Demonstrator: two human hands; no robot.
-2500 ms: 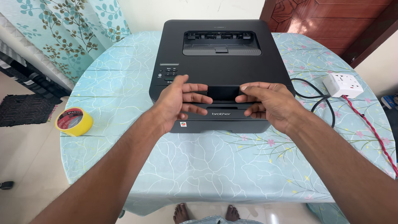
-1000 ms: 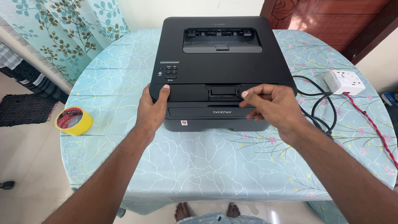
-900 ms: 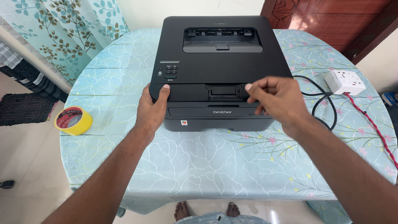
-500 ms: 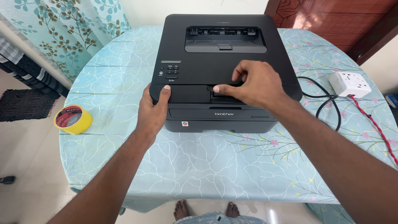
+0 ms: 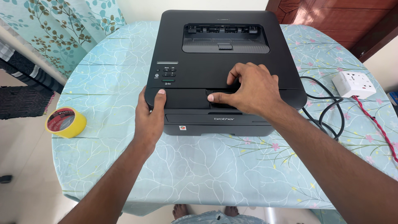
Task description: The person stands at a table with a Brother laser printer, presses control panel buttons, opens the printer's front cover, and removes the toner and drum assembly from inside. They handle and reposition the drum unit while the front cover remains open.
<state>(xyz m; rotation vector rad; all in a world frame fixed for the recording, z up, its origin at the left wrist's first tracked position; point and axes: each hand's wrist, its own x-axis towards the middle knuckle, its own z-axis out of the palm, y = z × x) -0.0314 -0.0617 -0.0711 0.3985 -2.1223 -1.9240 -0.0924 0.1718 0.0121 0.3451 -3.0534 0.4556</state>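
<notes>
Both hands are on the black laser printer (image 5: 224,70), which stands in the middle of a round table (image 5: 199,174) covered with a light blue flowered cloth. His left hand (image 5: 150,120) grips the front left corner of the printer, thumb on top and fingers hidden at the side; I think it steadies the machine so it does not slide. His right hand (image 5: 248,89) lies over the recessed front-cover latch (image 5: 222,99), thumb pressed flat along it, fingers curled on the top panel, holding nothing loose. At the left edge of the table lies a yellow tape roll (image 5: 65,122). At the right, a black cable (image 5: 327,112) coils near a white power strip (image 5: 353,84).
</notes>
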